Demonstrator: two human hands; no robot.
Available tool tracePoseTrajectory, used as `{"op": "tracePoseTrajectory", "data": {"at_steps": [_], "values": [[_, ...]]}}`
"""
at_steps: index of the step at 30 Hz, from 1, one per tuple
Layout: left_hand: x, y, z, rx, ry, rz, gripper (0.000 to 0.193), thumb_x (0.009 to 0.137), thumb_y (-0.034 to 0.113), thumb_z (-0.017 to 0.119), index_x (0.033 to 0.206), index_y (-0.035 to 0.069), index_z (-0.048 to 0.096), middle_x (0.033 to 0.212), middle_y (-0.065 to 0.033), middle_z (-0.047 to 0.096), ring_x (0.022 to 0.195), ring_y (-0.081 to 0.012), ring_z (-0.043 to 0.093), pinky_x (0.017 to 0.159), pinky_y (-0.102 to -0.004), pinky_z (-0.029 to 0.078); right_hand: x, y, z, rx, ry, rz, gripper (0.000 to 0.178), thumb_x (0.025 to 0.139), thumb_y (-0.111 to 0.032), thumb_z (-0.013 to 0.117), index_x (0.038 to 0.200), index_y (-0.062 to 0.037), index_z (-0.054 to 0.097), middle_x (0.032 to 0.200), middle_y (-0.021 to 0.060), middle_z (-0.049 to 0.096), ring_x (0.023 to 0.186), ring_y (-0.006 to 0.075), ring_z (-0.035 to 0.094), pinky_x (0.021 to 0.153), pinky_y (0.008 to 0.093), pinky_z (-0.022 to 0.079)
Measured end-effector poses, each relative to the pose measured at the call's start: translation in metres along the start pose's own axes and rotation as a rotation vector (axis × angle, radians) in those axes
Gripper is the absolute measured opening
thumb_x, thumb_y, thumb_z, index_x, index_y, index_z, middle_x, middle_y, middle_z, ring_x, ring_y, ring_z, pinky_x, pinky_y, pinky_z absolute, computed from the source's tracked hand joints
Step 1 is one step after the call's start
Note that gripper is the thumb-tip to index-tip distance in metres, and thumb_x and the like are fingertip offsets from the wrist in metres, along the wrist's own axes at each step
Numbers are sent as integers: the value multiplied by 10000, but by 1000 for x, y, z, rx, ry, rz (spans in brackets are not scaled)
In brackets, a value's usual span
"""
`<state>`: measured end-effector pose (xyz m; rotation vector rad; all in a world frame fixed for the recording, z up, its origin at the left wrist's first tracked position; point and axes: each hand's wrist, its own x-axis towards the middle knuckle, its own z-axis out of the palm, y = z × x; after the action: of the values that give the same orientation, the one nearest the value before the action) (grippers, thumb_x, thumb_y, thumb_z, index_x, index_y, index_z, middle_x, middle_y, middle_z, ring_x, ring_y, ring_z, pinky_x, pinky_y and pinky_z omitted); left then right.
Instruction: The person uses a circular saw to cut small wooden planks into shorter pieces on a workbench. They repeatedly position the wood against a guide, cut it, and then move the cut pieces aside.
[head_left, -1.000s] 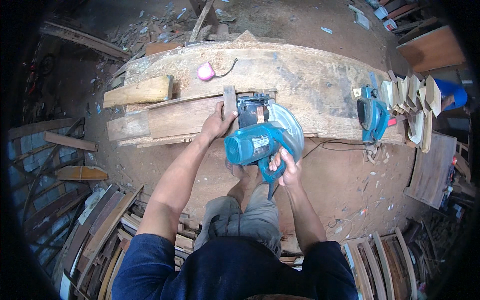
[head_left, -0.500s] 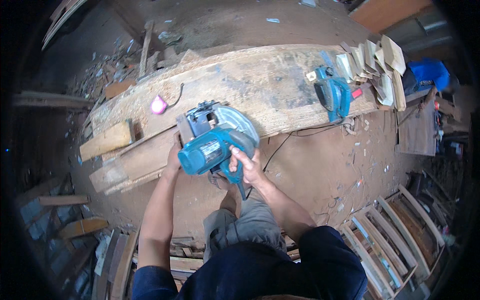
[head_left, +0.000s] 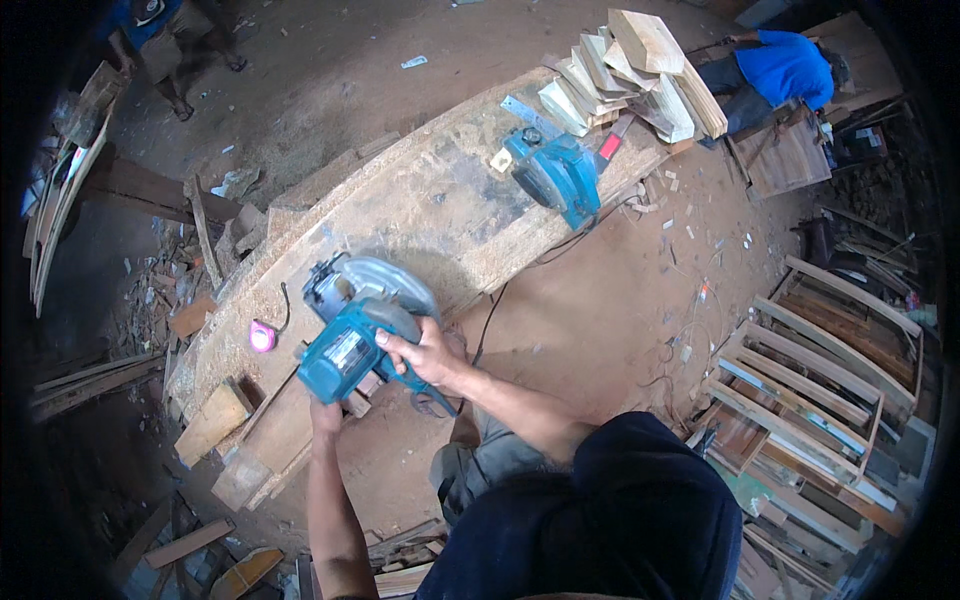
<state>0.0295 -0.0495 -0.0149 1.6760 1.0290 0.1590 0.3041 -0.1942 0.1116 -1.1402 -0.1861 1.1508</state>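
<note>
A teal circular saw (head_left: 345, 350) with a silver guard is tilted over the near edge of the wooden workbench (head_left: 440, 220). My right hand (head_left: 430, 358) is wrapped round its rear handle, thumb on top. My left hand (head_left: 326, 415) reaches under the saw's motor end; its fingers are hidden behind the tool. A small piece of wood (head_left: 357, 402) shows beside that hand, below the motor; whether I hold it is not visible. Left of the saw, a pink tape measure (head_left: 263, 336) lies on the bench with a dark strap.
A teal electric planer (head_left: 560, 175) sits farther along the bench near stacked wood blocks (head_left: 625, 75). A timber offcut (head_left: 215, 422) lies at the near left. A black cable (head_left: 488, 325) hangs beside the bench. Slatted wooden frames (head_left: 800, 390) stand right. A person in blue (head_left: 785, 72) bends at far right.
My view has swung, so the bench slants more steeply and another person's legs appear at upper left. The saw has shifted slightly toward the tape measure, still in my right hand.
</note>
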Motion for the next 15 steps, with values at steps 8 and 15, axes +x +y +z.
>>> {"op": "tracePoseTrajectory", "data": {"at_steps": [8,15], "values": [[-3,26,47,187,495,-229,841,985,461,638,1525,-82,289,1352,-307,592,1200,-388,632,1011,-425,488,92,-67,-57,-1022,164,-478,475,896,-382,772,1094,39,679,861,182,743,741,349,733,689,424,585],[3,53,59,300,477,-410,774,926,522,697,1317,-120,509,1209,-310,654,1073,-413,680,910,-470,527,119,-53,-92,-1329,215,-503,587,889,-357,752,1301,31,594,1245,252,591,1190,391,585,977,497,514]]}}
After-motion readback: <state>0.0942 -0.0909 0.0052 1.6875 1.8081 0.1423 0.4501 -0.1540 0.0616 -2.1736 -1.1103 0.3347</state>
